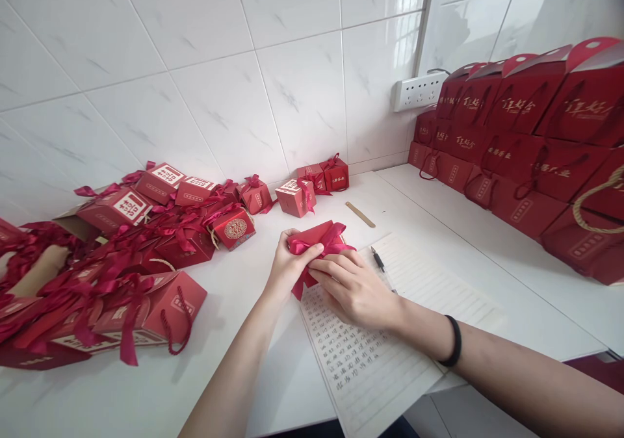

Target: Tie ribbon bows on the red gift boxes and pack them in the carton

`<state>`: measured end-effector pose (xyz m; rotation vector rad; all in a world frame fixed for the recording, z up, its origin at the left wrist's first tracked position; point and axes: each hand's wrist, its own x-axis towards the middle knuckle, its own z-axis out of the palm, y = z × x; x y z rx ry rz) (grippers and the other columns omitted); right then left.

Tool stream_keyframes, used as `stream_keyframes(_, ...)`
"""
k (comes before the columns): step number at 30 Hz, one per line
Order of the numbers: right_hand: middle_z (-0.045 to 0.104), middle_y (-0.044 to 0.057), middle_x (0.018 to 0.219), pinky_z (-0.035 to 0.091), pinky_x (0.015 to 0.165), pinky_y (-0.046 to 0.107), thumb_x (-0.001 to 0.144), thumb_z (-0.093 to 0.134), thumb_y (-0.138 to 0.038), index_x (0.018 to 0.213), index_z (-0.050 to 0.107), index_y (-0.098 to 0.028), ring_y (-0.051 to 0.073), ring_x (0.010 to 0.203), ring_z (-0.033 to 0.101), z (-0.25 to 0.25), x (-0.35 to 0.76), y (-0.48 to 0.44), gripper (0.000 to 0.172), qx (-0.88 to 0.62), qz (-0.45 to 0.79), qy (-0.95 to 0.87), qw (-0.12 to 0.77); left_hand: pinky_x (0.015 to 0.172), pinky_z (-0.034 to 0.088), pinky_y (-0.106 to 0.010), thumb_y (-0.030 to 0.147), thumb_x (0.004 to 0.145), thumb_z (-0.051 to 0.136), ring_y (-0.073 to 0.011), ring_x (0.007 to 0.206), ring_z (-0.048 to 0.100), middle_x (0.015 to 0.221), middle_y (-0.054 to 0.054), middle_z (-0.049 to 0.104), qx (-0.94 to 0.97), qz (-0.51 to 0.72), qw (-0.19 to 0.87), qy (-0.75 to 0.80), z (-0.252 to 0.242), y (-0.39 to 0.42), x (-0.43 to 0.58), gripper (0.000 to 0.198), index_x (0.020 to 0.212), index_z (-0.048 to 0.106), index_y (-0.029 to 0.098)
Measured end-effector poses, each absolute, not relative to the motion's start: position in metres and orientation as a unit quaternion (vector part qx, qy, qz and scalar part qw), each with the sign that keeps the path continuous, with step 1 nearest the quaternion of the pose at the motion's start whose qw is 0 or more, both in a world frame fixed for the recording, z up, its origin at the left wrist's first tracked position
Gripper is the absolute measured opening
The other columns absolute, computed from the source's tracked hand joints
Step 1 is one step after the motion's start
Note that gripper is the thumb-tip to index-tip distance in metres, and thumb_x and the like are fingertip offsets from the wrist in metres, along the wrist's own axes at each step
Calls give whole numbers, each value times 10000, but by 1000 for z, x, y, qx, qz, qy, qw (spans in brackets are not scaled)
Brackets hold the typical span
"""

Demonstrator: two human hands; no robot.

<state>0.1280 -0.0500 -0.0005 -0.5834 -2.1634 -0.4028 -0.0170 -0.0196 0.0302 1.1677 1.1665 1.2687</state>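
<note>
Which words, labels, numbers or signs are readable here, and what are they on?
"百年好合": upper boxes in the stack at the right.
"囍": white labels on ribboned boxes at the left.
Handwriting on the lined paper: too small to read.
Other lettering on the boxes: too small or blurred.
Held box: no readable text.

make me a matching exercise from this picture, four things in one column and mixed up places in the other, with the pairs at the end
Things
1. red box
2. black pen
3. black band
4. white power strip

Places
A. around the right arm
B. against the tiled wall
C. in the left hand, with the right hand at it
D. on the lined paper

Pairs: 1-C, 2-D, 3-A, 4-B
</note>
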Motion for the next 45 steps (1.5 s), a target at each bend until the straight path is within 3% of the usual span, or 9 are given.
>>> stream_keyframes(13, 680, 96, 919, 469, 711, 328, 915, 496, -117, 945, 605, -101, 193, 847, 593, 8, 136, -47, 114, -201, -147, -846, 471, 663, 474, -216, 311, 563, 810, -94, 682, 578, 773, 43, 582, 487, 529, 509, 473, 26, -17, -19, 550, 954, 436, 212)
stream_keyframes(24, 636, 68, 850, 436, 735, 308, 943, 463, -112, 1031, 588, -121, 176, 839, 550, 2, 136, -46, 153, -223, -144, -862, 432, 703, 469, -222, 308, 545, 827, -92, 701, 586, 793, 44, 595, 492, 534, 496, 476, 24, -17, -18, 586, 962, 425, 219)
stream_keyframes(30, 603, 81, 943, 402, 802, 327, 958, 481, -211, 1079, 624, -156, 176, 877, 517, -3, 133, -46, 196, -205, -166, -887, 379, 706, 501, -256, 307, 577, 815, -120, 708, 623, 788, 34, 624, 493, 525, 504, 477, 24, -18, -18, 576, 994, 426, 229)
stream_keyframes(35, 617, 65, 960, 397, 807, 297, 965, 391, -95, 956, 638, -168, 158, 874, 514, -2, 134, -46, 257, -213, -148, -880, 399, 711, 494, -240, 296, 571, 814, -101, 714, 602, 820, 34, 609, 495, 528, 502, 474, 23, -17, -18, 577, 989, 424, 221)
stream_keyframes(45, 603, 67, 841, 415, 701, 319, 819, 428, -94, 814, 503, -177, 165, 739, 502, 4, 134, -47, 112, -182, -86, -866, 458, 652, 470, -207, 277, 562, 812, -89, 651, 582, 754, 65, 591, 517, 505, 521, 454, 29, -21, -21, 588, 982, 403, 234)
